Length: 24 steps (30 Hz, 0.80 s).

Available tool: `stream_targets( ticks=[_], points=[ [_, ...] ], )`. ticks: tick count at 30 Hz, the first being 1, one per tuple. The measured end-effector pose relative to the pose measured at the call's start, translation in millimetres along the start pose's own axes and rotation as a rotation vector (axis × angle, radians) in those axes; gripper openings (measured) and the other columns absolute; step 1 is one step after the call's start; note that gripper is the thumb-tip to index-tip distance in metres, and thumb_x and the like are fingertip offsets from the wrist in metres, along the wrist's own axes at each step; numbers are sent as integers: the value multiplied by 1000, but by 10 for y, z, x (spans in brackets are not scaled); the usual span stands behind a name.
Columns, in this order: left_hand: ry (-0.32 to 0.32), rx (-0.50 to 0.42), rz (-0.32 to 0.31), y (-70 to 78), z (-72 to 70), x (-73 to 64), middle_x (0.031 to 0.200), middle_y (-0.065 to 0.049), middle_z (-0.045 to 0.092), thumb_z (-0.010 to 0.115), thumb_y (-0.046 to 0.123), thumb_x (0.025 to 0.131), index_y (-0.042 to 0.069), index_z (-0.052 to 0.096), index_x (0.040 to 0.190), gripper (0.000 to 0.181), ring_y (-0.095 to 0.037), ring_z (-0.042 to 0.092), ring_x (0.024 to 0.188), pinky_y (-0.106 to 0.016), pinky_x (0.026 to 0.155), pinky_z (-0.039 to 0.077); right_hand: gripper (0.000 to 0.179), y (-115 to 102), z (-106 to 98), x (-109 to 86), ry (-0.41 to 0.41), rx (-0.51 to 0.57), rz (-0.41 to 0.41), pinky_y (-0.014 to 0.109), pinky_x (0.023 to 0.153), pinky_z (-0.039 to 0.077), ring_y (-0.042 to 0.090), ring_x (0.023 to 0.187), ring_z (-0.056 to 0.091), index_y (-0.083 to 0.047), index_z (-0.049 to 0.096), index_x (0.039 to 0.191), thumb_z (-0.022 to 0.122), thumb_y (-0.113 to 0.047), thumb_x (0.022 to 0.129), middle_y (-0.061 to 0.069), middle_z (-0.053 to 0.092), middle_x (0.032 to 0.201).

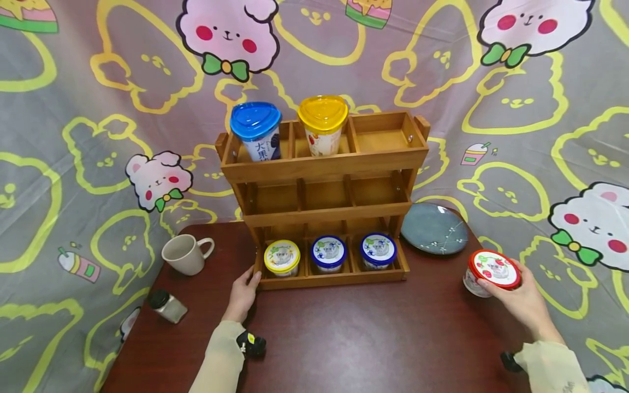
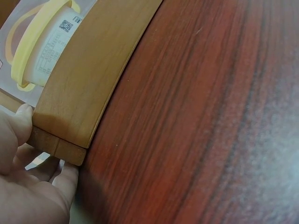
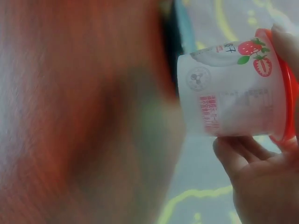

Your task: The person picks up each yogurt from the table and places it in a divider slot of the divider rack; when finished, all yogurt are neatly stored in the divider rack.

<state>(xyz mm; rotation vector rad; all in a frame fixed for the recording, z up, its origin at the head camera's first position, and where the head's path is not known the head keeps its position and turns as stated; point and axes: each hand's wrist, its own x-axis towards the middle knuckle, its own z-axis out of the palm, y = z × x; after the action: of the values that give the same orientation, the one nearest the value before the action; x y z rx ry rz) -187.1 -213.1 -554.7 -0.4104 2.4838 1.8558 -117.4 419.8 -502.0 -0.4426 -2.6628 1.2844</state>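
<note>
My right hand (image 1: 523,303) grips a yogurt cup with a red strawberry lid (image 1: 493,269) at the table's right edge. In the right wrist view, its white side with printed strawberries (image 3: 229,88) faces the camera. My left hand (image 1: 242,297) holds the lower left front corner of a three-tier wooden shelf (image 1: 324,166), thumb on one side and fingers on the other (image 2: 39,182). On the bottom tier sit a yellow-lidded cup (image 1: 282,257) and two blue-lidded cups (image 1: 329,253). Taller cups with a blue lid (image 1: 256,128) and a yellow lid (image 1: 322,123) stand in the top tier.
A blue-grey plate (image 1: 432,229) lies right of the shelf. To the left stand a beige mug (image 1: 185,255) and a small jar with a dark cap (image 1: 168,306), lying tilted. Patterned cloth (image 1: 162,103) hangs behind and beside the dark red table (image 1: 339,333).
</note>
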Motion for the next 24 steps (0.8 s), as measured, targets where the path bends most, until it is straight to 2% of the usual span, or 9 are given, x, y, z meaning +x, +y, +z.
stream_targets(
  ticks=[2, 6, 9, 15, 19, 24],
  points=[
    [0, 0, 2, 1, 1, 2, 152, -22, 39, 53, 24, 105, -3, 41, 148, 52, -36, 31, 141, -53, 114, 26, 107, -92, -38, -50, -3, 1, -10, 56, 94, 39, 50, 125, 32, 4, 4, 155, 74, -42, 88, 35, 26, 148],
    [-6, -10, -4, -1, 2, 4, 153, -21, 38, 53, 24, 105, -2, 41, 149, 53, -36, 31, 142, -53, 114, 26, 103, -313, -116, -150, 24, -22, -69, 33, 86, 42, 48, 122, 34, 3, 9, 156, 75, -38, 88, 33, 30, 146],
    [-8, -16, -7, -2, 1, 2, 153, -20, 38, 53, 25, 105, -1, 40, 149, 53, -35, 31, 142, -52, 115, 26, 100, -519, -172, -212, 41, -41, -89, 26, 73, 38, 46, 119, 36, 2, 12, 155, 75, -38, 88, 32, 34, 143],
    [-13, -20, 3, -8, -6, -1, 153, -20, 38, 52, 26, 105, -1, 40, 150, 53, -36, 30, 142, -53, 114, 26, 103, -986, -324, -271, 54, -26, -62, 14, 64, 41, 41, 116, 37, -3, 10, 157, 75, -42, 87, 27, 33, 144],
    [-14, -18, 9, -12, -9, -6, 153, -21, 38, 52, 26, 105, -1, 40, 149, 53, -36, 31, 142, -52, 115, 26, 100, -1360, -472, -294, 92, -9, -67, 9, 64, 41, 34, 116, 37, -12, 12, 159, 75, -43, 87, 23, 33, 146],
    [-13, -10, 17, -15, -17, -4, 152, -21, 39, 53, 26, 104, -1, 40, 149, 54, -36, 31, 142, -52, 115, 26, 97, -1892, -642, -291, 169, 19, -133, 3, 68, 40, 21, 117, 37, -19, 15, 159, 77, -37, 86, 17, 33, 147]
  ],
)
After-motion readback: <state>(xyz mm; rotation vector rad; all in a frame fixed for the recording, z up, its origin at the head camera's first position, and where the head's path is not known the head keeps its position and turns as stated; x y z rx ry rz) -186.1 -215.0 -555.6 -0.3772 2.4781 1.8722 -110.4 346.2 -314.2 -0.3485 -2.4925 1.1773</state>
